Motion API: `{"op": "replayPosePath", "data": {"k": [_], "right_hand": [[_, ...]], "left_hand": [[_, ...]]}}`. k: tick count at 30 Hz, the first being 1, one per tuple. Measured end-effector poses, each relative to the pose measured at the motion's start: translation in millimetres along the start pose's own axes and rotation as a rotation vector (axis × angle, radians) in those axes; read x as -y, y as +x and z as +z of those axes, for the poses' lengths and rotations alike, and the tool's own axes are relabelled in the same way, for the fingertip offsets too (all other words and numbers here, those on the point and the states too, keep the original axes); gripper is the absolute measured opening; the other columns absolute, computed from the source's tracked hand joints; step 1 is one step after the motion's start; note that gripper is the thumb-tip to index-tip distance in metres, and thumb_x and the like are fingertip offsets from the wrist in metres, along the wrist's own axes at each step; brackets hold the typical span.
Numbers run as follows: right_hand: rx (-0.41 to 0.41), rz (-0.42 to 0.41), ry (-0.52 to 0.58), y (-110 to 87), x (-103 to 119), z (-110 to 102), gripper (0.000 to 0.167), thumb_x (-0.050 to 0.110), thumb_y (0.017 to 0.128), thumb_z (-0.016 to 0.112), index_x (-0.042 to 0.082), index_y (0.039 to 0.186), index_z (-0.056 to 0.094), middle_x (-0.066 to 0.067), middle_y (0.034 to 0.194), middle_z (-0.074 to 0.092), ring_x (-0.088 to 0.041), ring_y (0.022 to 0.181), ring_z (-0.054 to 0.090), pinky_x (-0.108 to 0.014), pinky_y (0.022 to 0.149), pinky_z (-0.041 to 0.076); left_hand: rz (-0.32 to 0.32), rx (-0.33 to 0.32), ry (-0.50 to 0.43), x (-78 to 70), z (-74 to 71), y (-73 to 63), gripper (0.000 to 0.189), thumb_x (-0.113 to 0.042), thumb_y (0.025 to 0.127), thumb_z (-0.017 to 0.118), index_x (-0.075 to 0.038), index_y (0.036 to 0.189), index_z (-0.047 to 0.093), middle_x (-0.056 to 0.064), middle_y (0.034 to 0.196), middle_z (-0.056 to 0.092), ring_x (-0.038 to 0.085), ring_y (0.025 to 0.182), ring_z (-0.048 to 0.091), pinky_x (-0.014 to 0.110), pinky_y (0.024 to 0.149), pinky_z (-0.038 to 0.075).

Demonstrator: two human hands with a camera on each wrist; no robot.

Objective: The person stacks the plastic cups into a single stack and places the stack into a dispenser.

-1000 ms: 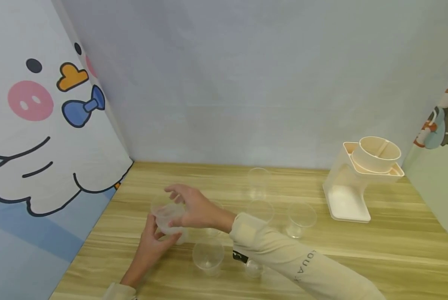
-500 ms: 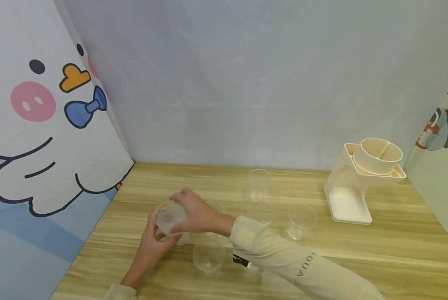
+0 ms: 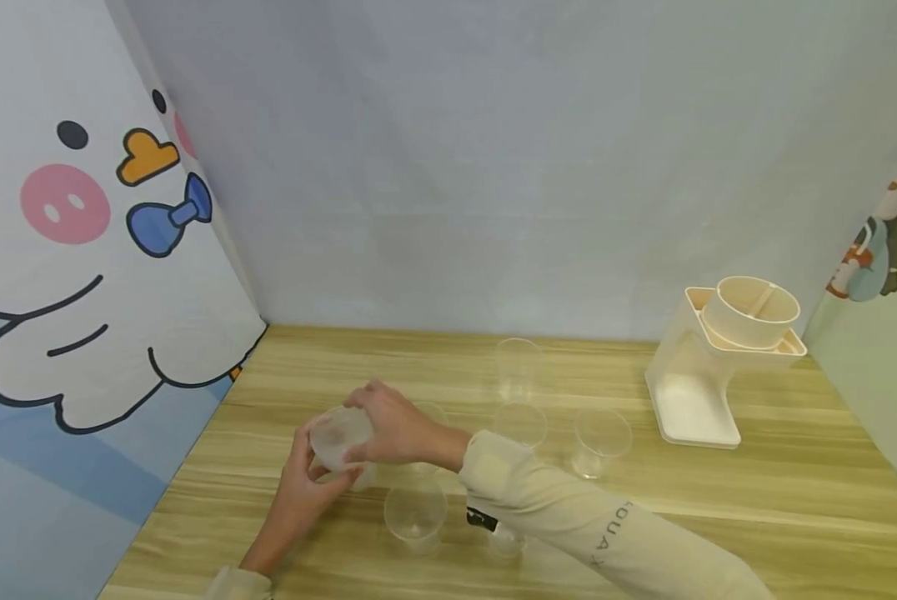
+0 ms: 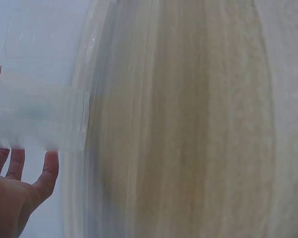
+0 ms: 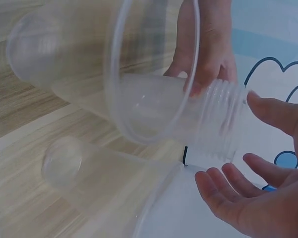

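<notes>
At the left of the table, my left hand (image 3: 306,487) grips the side of a stack of clear plastic cups (image 3: 338,437), thumb and fingers on opposite sides. The cups are nested, their rims close together at the top in the right wrist view. My right hand (image 3: 396,425) is at the top of the stack, its thumb on one side of the rims and its curved fingers on the other. In the left wrist view, the stack's lower part (image 4: 44,114) stands close to a blurred clear cup wall, with fingertips along its side.
Several single clear cups stand upright around the right forearm, among them a near cup (image 3: 416,512), a back cup (image 3: 518,367) and a right-hand cup (image 3: 602,437). A cream plastic stand (image 3: 696,408) with a round hopper (image 3: 752,312) stands at the right rear.
The right hand has moved slightly down and right, its fingers settling around the stack's rims. The left hand has stayed in nearly the same place.
</notes>
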State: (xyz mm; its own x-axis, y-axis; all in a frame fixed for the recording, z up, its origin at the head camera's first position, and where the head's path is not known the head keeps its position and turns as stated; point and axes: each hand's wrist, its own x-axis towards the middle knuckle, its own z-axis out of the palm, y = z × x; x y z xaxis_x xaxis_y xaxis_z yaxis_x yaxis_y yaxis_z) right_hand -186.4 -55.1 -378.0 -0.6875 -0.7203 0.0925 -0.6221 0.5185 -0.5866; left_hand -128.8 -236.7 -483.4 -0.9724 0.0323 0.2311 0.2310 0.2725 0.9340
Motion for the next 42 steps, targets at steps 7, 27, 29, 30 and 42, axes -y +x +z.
{"op": "replayPosePath", "data": {"k": [7,27,29,30,42], "right_hand": [[0.005,-0.037,0.062,-6.2,2.3,-16.1,0.057,0.02,0.075,0.082,0.002,0.122,0.056,-0.009,0.118,0.058,-0.023,0.108,0.054,-0.024,0.087,0.045],[-0.023,-0.091,0.194,-49.0,-6.2,-47.5,0.055,0.016,0.073,0.081,0.004,0.121,0.056,-0.005,0.118,0.059,-0.02,0.105,0.056,-0.03,0.082,0.049],[-0.02,-0.086,0.216,-52.8,-7.9,-49.5,0.056,0.017,0.073,0.081,0.004,0.121,0.056,-0.005,0.119,0.059,-0.021,0.106,0.055,-0.03,0.083,0.048],[-0.021,-0.085,0.225,-54.9,-9.0,-50.4,0.056,0.017,0.073,0.081,0.003,0.121,0.056,-0.005,0.119,0.059,-0.021,0.107,0.055,-0.029,0.083,0.048],[-0.044,-0.103,0.285,-87.3,-16.5,-60.1,0.058,0.019,0.073,0.081,0.006,0.123,0.055,-0.005,0.121,0.058,-0.018,0.109,0.053,-0.034,0.086,0.049]], "left_hand": [[-0.016,-0.013,0.016,1.4,0.3,-0.5,0.078,-0.001,0.078,0.076,-0.012,0.14,0.03,0.012,0.134,0.04,0.007,0.112,0.047,0.028,0.082,0.051],[-0.03,-0.016,0.022,-0.7,1.9,-0.6,0.081,-0.002,0.077,0.077,-0.01,0.14,0.028,0.013,0.135,0.039,0.021,0.115,0.045,0.029,0.084,0.05],[-0.037,-0.018,0.019,-1.5,2.0,-0.8,0.081,-0.002,0.077,0.077,-0.011,0.14,0.028,0.013,0.135,0.039,0.018,0.115,0.045,0.028,0.084,0.049],[-0.037,-0.02,0.015,-1.8,2.1,-0.8,0.081,-0.002,0.077,0.077,-0.01,0.141,0.028,0.013,0.135,0.039,0.016,0.115,0.046,0.028,0.084,0.049],[-0.038,-0.02,0.009,-1.5,2.0,-0.8,0.084,0.0,0.075,0.078,-0.01,0.142,0.027,0.017,0.135,0.039,0.022,0.115,0.046,0.026,0.082,0.05]]}}
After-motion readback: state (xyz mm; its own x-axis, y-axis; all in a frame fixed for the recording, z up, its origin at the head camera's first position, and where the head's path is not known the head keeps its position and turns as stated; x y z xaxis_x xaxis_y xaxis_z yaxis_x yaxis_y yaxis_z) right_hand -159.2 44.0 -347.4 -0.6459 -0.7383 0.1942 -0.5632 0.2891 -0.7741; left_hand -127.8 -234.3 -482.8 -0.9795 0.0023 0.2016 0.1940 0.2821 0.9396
